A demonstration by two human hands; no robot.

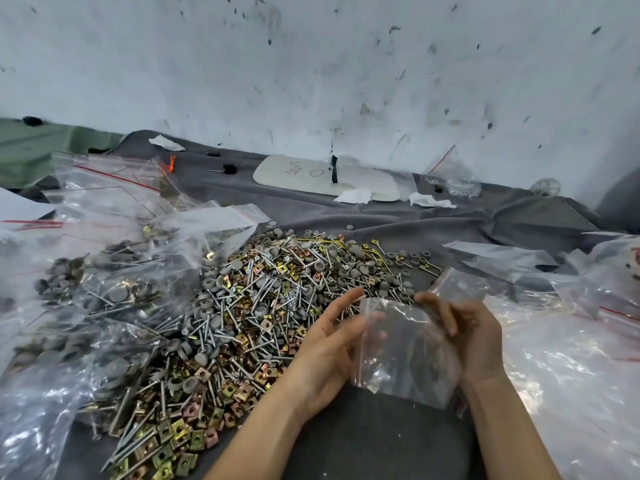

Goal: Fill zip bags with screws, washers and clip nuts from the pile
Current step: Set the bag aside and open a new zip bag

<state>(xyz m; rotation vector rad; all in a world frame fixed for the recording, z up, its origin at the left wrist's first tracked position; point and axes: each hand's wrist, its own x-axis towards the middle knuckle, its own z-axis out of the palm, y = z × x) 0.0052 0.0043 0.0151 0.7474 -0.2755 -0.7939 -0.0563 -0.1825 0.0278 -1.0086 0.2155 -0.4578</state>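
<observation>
Clear zip bag (407, 344) held up between both hands, red zip strip down the edge nearer the left hand (329, 344). Left hand palm-up at that edge, fingers stretched nearly straight and partly behind the plastic, carrying rather than clenching. Right hand (476, 341) curled over the bag's far upper corner, fingertips pinching the film. Contents of the bag too blurred to tell (some grey showing low down, perhaps only the dark surface behind).

Just beyond and to the outside of the left hand, touching its fingertips in view, the pile (242, 306): long silver screws (130, 449), grey round washers (237, 264), yellow and copper clip nuts (177, 427), all mixed.

Farther out past the left hand, filled bags (114, 296) heaped together; beyond those, flat empty bags (114, 188) with red strips.

Outside the right hand, loose clear plastic (581, 358) spread wide.

Under everything, a creased grey cloth (502, 216). Well beyond both hands, a white oval board (294, 174) with handwriting, crumpled paper scraps (353, 195) on and beside it, then a stained white wall (311, 64).
</observation>
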